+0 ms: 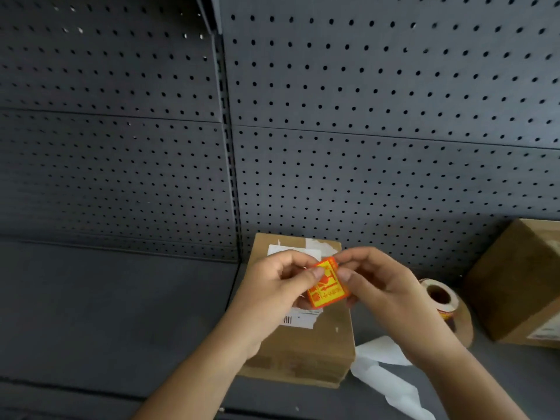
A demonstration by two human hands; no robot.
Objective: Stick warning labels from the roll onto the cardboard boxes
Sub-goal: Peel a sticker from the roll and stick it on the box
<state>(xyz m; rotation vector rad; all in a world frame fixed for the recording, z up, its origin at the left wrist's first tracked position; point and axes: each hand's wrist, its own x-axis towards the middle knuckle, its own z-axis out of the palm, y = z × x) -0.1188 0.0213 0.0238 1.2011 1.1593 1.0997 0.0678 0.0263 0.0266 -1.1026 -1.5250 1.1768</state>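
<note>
A red and yellow warning label is held above a flat cardboard box lying on the dark shelf. My left hand pinches the label's left edge with thumb and fingers. From the right, my right hand pinches its upper right corner. The label roll lies on its side just right of my right hand, its core facing me. A second cardboard box stands at the far right.
A strip of white backing paper trails over the shelf in front of the roll. Dark pegboard panels close off the back. The flat box carries white shipping labels, partly hidden under my hands.
</note>
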